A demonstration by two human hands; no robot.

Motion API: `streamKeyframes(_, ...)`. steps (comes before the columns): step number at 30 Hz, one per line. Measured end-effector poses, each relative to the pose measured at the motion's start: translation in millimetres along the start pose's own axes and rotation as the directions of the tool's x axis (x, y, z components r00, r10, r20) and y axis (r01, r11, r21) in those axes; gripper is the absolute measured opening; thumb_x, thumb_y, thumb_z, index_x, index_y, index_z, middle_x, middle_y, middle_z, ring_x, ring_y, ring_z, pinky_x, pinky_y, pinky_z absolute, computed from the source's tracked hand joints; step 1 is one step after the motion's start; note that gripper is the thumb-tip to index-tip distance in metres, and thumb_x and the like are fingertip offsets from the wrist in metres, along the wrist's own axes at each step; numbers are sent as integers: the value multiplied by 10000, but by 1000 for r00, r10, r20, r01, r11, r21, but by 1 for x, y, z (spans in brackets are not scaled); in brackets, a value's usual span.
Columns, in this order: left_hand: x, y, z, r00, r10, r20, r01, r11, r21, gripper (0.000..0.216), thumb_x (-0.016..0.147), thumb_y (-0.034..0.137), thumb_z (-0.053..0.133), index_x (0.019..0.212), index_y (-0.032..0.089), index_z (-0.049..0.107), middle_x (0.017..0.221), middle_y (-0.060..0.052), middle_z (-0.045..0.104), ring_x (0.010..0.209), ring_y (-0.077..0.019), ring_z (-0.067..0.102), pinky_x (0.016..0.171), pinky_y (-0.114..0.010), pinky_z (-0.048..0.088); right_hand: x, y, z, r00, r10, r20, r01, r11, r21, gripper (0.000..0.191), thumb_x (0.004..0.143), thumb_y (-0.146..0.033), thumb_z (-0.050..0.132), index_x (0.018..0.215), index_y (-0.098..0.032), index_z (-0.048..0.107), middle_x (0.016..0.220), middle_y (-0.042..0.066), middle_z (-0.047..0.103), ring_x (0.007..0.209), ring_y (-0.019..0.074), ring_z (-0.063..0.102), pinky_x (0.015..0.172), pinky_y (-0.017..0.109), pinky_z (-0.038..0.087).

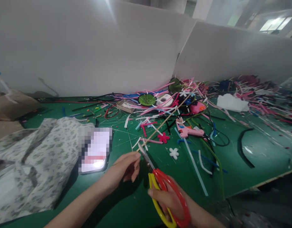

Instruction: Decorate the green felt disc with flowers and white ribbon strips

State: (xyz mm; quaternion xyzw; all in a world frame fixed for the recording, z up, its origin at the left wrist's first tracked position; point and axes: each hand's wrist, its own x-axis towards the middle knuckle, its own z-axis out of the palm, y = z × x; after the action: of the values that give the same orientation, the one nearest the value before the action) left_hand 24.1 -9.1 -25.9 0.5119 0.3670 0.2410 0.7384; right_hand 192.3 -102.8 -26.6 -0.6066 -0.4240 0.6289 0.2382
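Observation:
My left hand (128,166) pinches the near end of a long thin wooden stick (163,123), which slants up and away to the right over the table. In my right hand (166,198) is a pair of scissors (157,175) with one red and one yellow handle. The scissor blades point up and left, with their tips beside the stick just past my left fingertips. Whether the blades touch the stick I cannot tell. A pink felt flower (163,137) and a white felt flower (174,153) lie on the green table beyond the scissors.
A pink glue gun (189,130) and a clear glue stick (195,169) lie right of the scissors. Left are a lit phone (96,150) and patterned cloth (41,158). Pipe cleaners (157,109) pile up before a grey partition (89,47). The table edge (271,182) runs at lower right.

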Motion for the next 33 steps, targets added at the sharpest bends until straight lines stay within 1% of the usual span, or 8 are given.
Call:
streamKeyframes(6,1,-2,-2,1000,16,-9,-17,1000,-6,354,917,399,396,637,189,442,409,54,451,364,-62,272,359,-180,159,-2,3,-3,977,-212,12,205,957,204,371,754,-529,599,650,-191,487,404,-78,409,393,76,415,434,200,357)
streamKeyframes(10,-5,-3,6,987,-53,149,46,998,51,374,913,427,414,638,181,476,420,45,486,359,-61,285,363,-190,174,0,10,-1,937,-271,-220,335,877,345,392,732,-515,676,751,-194,451,560,-35,568,413,63,456,435,196,374)
streamKeyframes(13,-12,-2,13,952,-118,283,90,990,109,370,915,439,424,657,181,486,443,45,508,376,-63,292,379,-192,196,2,8,1,845,-289,-449,431,866,254,403,683,-495,731,752,-194,472,615,-18,581,484,93,526,486,221,446)
streamKeyframes(16,-17,-2,18,933,-154,324,113,983,142,370,918,443,420,658,186,475,443,54,495,389,-67,291,389,-192,204,2,2,5,805,-292,-516,446,872,201,409,633,-497,761,741,-197,505,632,-9,585,525,132,573,499,251,484)
streamKeyframes(22,-17,-6,16,940,-155,304,109,981,162,374,916,468,415,677,188,484,448,55,502,390,-69,294,388,-197,202,4,-1,4,827,-281,-488,435,868,238,387,626,-499,759,718,-187,550,647,20,623,557,163,609,533,289,527)
streamKeyframes(26,-13,-3,8,978,-76,197,44,986,159,392,909,470,428,641,189,476,442,50,508,379,-67,307,387,-201,208,0,-4,-24,786,-341,-515,456,883,111,355,612,-476,770,663,-178,584,617,21,615,543,161,599,521,286,526)
streamKeyframes(30,-10,1,1,994,-6,107,-12,986,165,412,917,459,417,612,188,471,432,49,487,389,-69,320,395,-202,217,-10,-6,-52,710,-388,-588,480,877,1,337,605,-465,768,624,-180,589,588,20,607,539,169,601,506,287,520)
streamKeyframes(33,-8,0,1,993,25,115,-43,986,159,427,912,483,397,609,190,464,446,44,486,398,-71,327,394,-205,222,-14,-2,-59,716,-390,-579,470,882,-12,327,620,-453,761,633,-181,581,585,18,605,525,170,608,496,284,519)
